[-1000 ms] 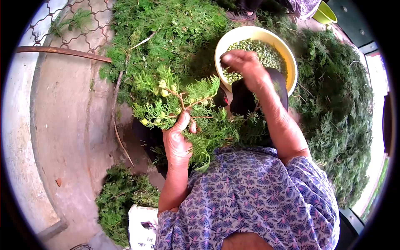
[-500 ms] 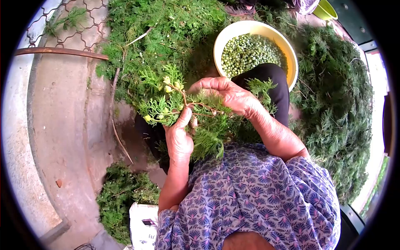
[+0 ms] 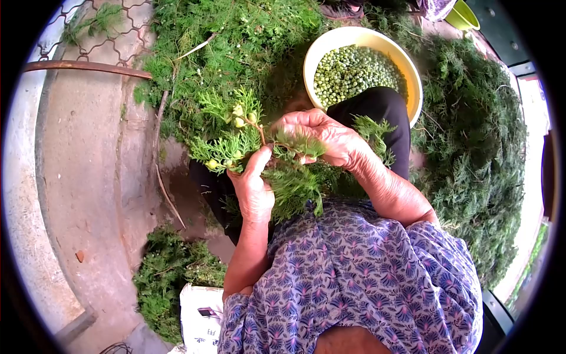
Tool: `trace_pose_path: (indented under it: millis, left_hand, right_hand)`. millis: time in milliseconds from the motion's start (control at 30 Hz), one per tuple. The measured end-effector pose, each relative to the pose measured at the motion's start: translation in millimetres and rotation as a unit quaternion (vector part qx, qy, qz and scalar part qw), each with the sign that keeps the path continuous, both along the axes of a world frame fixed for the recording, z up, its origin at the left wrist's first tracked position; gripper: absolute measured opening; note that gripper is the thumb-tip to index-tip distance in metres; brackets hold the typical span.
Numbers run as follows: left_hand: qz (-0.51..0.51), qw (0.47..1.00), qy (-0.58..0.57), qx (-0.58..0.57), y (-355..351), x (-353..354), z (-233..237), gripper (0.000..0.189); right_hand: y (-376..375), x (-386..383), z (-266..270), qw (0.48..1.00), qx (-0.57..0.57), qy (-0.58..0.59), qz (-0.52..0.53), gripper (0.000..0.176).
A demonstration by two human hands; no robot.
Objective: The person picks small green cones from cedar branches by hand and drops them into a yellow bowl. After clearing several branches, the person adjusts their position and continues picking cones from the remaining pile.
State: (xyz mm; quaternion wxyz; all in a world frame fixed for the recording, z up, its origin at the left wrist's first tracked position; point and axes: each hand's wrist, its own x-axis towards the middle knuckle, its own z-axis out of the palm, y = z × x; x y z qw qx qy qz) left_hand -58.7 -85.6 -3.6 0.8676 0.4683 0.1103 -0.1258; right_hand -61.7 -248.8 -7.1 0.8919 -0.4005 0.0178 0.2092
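Now, past the flowered shirt (image 3: pixel 348 259), I see the left hand (image 3: pixel 253 189) pinched on the leafy sprig (image 3: pixel 227 147). Its stem runs long-ways away from me, leaning left. The right hand (image 3: pixel 330 138) has come from the bowl (image 3: pixel 411 68) to the sprig, so both work there; its grip I can't tell. Green balls (image 3: pixel 354 71) sit farther off.

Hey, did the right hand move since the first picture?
Yes. The right hand was over the bowl; now it's lower and further left in the picture, away from the bowl, by the twig the left hand holds.
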Motion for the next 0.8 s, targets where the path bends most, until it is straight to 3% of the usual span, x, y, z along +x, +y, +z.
trace_pose_path:
  millis: [100,167,533,700,800]
  left_hand:
    - [0.029,0.998,-0.027,0.037,-2.2,1.8,0.0,0.039]
    - [0.04,0.997,-0.035,0.05,-1.4,1.6,0.2,0.039]
    - [-0.031,0.991,-0.029,0.127,8.2,-1.4,-7.6,0.037]
    - [-0.018,0.994,-0.002,0.112,3.6,-2.0,-3.6,0.027]
    - [-0.052,0.998,0.025,0.021,8.4,0.5,-6.8,0.023]
  right_hand:
    - [-2.1,-0.3,-1.7,0.999,-0.033,0.0,0.01,0.024]
    - [-4.6,-2.3,1.0,1.0,0.002,0.017,0.019,0.023]
    - [1.6,-3.5,-3.2,0.998,-0.025,0.042,0.042,0.021]
    - [8.9,-4.3,-10.8,1.0,-0.022,-0.012,-0.005,0.015]
    - [12.8,-5.2,-7.9,0.995,0.072,0.061,-0.007,0.012]
